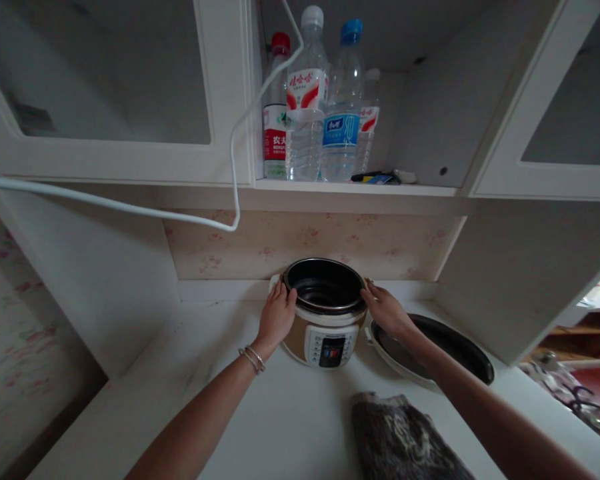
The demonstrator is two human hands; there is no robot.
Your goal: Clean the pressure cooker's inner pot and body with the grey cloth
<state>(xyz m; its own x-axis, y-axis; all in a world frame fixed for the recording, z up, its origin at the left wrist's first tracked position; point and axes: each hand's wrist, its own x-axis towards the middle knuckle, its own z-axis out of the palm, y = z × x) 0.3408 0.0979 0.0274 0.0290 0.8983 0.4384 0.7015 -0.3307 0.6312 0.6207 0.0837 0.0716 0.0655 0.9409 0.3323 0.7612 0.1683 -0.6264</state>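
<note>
A white and tan electric cooker [300,337] with a front button panel stands on the counter near the back wall. Its round black inner pot [325,275] sits at the top, with the rim above the cooker's white edge. My left hand [279,310] is closed on the left side of the pot's rim, the thumb over the edge. On the opposite side, my right hand [384,308] grips the rim, its fingers partly hidden. Beside the cooker on the right lies a shallow dark oval pan or lid [450,340] with a pale edge, partly behind my right forearm.
A dark patterned cloth [405,437] lies on the white counter [280,427] in front. Overhead, several plastic bottles [305,143] stand in a cabinet [430,120], its shelf edge above the cooker. A white cable [155,212] hangs across the left.
</note>
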